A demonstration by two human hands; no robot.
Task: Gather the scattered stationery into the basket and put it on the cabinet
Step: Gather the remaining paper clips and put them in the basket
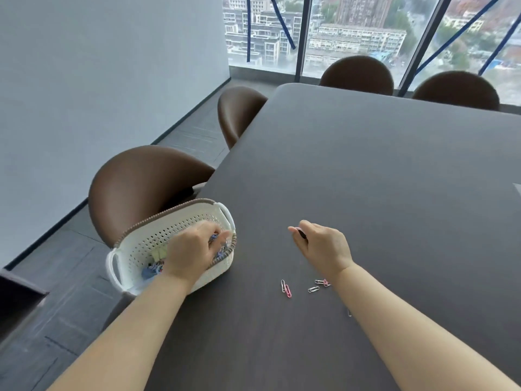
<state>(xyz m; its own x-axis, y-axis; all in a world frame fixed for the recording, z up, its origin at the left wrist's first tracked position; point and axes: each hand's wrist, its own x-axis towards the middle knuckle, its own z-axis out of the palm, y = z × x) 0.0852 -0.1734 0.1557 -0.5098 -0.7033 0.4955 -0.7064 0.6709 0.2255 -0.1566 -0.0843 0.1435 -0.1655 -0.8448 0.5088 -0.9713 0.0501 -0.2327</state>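
Nearest me on the dark table [366,170], a few paper clips [287,289] lie loose between my forearms: a silver and a pink one touching, then a small cluster of silver and pink ones just to their right, close under my right wrist. One more silver clip peeks out beside my right forearm. Past those, my right hand [321,246] hovers above the tabletop, curled around something small and dark; I can only see a bit of it between thumb and fingers, so I cannot say what it is. My left hand [191,249] reaches into the white perforated basket [141,249], which sits at the table's left edge with a brown trim along its rim. My fingers there are pinched on some blue clips. More clips and a pale yellow piece lie at the basket's bottom. Beyond the basket stand brown chairs [141,182], and further off a window [366,32] looks over city buildings.
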